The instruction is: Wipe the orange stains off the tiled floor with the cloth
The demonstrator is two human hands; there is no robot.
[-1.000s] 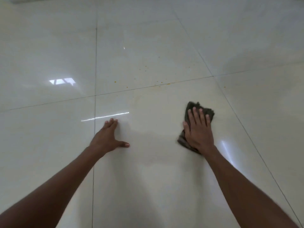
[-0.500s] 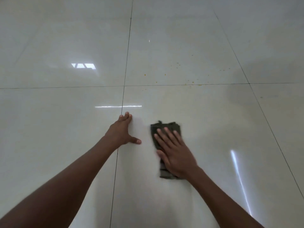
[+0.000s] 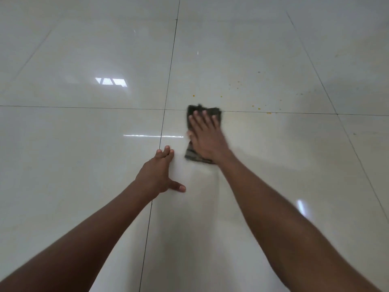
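A dark folded cloth [image 3: 212,112] lies flat on the glossy cream tiled floor [image 3: 273,165], its far edge on a grout line. My right hand [image 3: 205,139] presses down on it with fingers spread, covering most of it. Small orange stains [image 3: 257,106] dot the tile beyond and to the right of the cloth, with a few specks [image 3: 193,95] just ahead of it. My left hand [image 3: 160,173] rests flat on the floor to the near left of the cloth, fingers together, thumb out, holding nothing.
Dark grout lines [image 3: 168,81] cross just left of the cloth. Window and lamp reflections [image 3: 111,81] shine on the tiles to the left. A faint yellowish smear [image 3: 252,131] tints the tile right of the cloth.
My right hand slid the cloth leftward next to my left hand, then pushed it away from me up to the grout line near the stains. My left hand stayed planted.
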